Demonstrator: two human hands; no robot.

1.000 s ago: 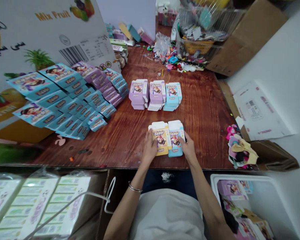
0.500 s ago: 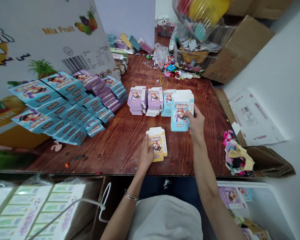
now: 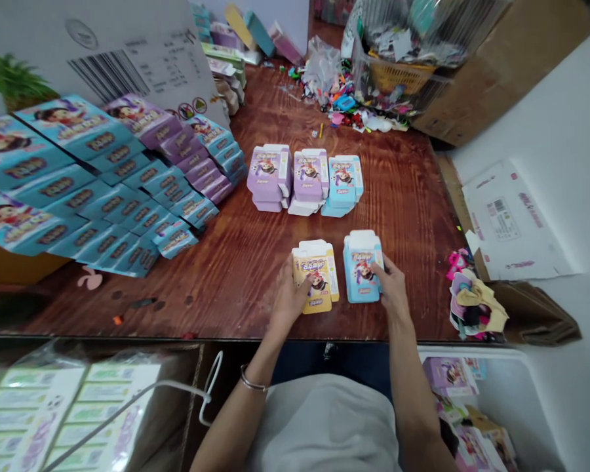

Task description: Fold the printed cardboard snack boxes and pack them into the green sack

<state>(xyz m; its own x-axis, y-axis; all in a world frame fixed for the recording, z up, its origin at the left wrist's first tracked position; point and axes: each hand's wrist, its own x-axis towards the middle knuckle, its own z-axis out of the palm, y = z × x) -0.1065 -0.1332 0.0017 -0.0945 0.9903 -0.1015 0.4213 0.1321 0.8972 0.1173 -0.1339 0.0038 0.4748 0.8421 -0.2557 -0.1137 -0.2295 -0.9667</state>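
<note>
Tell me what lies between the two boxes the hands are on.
Only a narrow strip of bare brown tabletop shows between the yellow box and the blue box, in the head view.

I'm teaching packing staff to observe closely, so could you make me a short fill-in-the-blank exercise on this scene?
1. The near-left carton, held by the left hand, is mainly ____ in colour.
2. The near-right carton, held by the right hand, is mainly ____ in colour.
3. In the row of three stacks beyond the hands, the leftmost stack is mainly ____ in colour.
4. The bracelet is on the person's ____ arm.

Missing words: yellow; blue; purple; left.
</note>
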